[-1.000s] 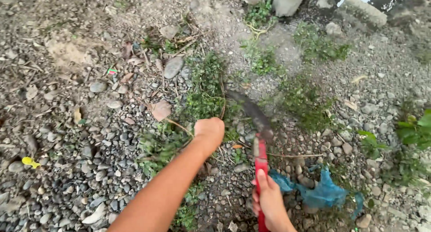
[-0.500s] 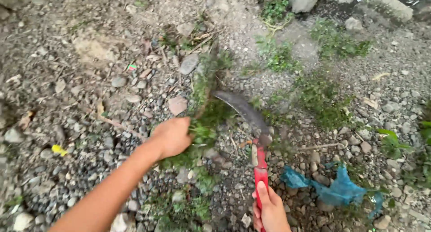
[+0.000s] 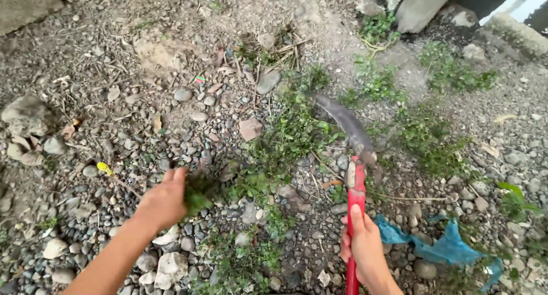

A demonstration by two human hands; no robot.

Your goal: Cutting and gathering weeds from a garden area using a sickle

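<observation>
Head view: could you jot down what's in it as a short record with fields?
Ground: gravel with pebbles and low weeds
Left hand: shut on a tuft of weeds
Right hand: grips the red handle of a sickle
Sickle blade: dark, curved, over the weeds
Litter: blue plastic scrap right of the right hand
Far edge: concrete block

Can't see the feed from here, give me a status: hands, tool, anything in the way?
Left hand clutching weed clump. Right hand gripping sickle. Blue plastic scrap beside it.
</observation>
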